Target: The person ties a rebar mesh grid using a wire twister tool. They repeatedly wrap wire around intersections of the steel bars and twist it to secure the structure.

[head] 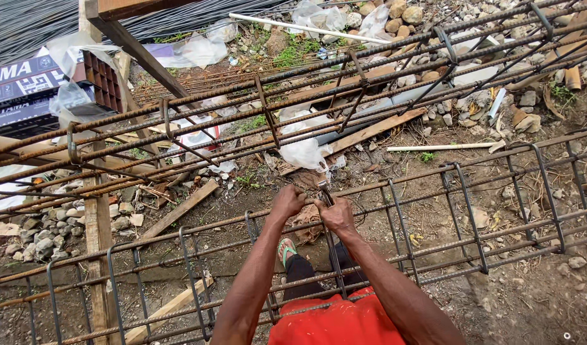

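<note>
A long rusty rebar cage (434, 211) of lengthwise bars and bent stirrups lies in front of me, running left to right. Both my hands meet at its top far bar near the middle. My left hand (287, 202) is closed around the bar. My right hand (336, 213) is closed on a small metal tool (324, 191) at a stirrup crossing; thin tie wire there is too small to make out. Below, through the cage, I see my red shirt, dark trousers and a green sandal (285, 249).
A second rebar cage (344, 96) lies behind, resting on a wooden trestle (98, 223). The dirt ground holds stones, wood planks (370, 131), white plastic bags (303, 150), a white pipe (443, 147) and a brown crate (102, 80) at upper left.
</note>
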